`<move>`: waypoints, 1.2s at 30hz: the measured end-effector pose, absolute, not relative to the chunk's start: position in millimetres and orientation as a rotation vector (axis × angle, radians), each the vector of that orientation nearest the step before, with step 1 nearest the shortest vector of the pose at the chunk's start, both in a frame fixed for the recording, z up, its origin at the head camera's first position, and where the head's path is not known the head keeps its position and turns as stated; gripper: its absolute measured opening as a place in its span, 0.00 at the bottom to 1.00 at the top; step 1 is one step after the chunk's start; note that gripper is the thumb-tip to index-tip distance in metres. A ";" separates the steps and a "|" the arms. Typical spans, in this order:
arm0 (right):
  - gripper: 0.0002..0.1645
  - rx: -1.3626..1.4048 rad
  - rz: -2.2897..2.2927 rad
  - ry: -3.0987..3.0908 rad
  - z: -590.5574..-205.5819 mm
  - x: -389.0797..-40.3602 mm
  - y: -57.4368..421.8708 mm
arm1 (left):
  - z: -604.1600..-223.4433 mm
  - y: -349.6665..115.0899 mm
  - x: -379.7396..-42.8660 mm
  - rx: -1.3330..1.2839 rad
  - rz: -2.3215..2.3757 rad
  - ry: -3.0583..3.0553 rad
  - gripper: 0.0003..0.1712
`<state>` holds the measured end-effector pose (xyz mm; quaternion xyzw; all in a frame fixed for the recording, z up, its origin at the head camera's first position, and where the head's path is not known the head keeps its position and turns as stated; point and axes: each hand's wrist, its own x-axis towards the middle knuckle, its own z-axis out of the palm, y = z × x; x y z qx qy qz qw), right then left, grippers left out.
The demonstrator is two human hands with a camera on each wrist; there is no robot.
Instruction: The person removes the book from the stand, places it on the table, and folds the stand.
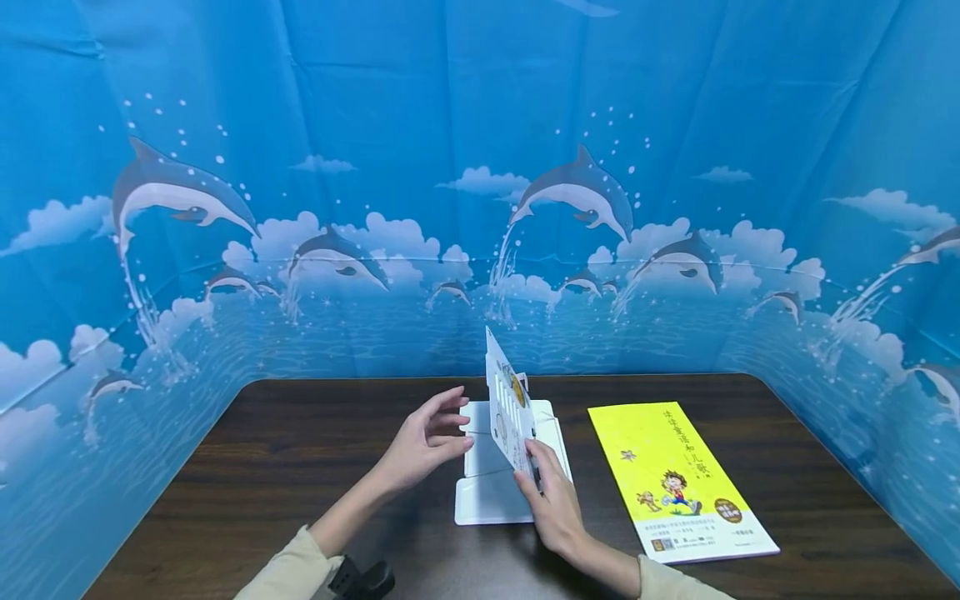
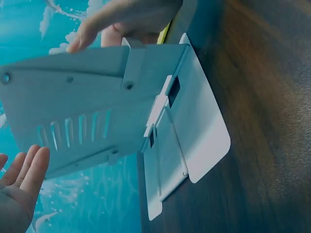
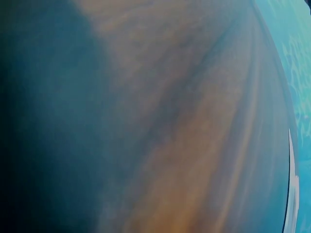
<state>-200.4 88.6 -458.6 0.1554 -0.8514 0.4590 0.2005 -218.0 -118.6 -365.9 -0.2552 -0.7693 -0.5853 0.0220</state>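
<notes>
A white bookstand (image 1: 495, 502) stands on the table, its flat base down and its slotted back panel (image 2: 82, 97) raised on edge from it. My right hand (image 1: 553, 504) grips the near edge of that panel, thumb on the left face and fingers on the other side. In the left wrist view a hinge strip (image 2: 158, 109) joins panel and base, and a thin wire lies over the base. My left hand (image 1: 422, 440) is held just left of the panel, fingers loosely spread with nothing in them. The right wrist view is mostly blurred brown, with a white edge (image 3: 290, 194) at far right.
To the right of the stand lies a yellow book (image 1: 667, 467) with a cartoon child on its cover. The dark wooden table (image 1: 300, 467) is bordered at the back and sides by a blue dolphin-print curtain (image 1: 420, 208). A black strap device (image 1: 362, 579) sits at my left wrist.
</notes>
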 end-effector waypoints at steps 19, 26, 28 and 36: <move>0.47 0.323 1.121 -2.696 -448.9 -203.3 70.3 | -390.7 -145.1 -210.3 -0.633 -2.045 -2.461 0.48; 0.48 0.391 1.121 -2.734 -446.5 -203.9 71.2 | -399.0 -158.5 -211.3 -0.626 -1.952 -2.534 0.49; 0.46 0.430 1.139 -2.726 -447.1 -204.4 73.3 | -401.1 -161.0 -211.7 -0.622 -1.924 -2.551 0.49; 0.40 0.601 1.284 -2.675 -451.3 -206.9 86.5 | -413.9 -169.1 -212.1 -0.575 -1.910 -2.580 0.49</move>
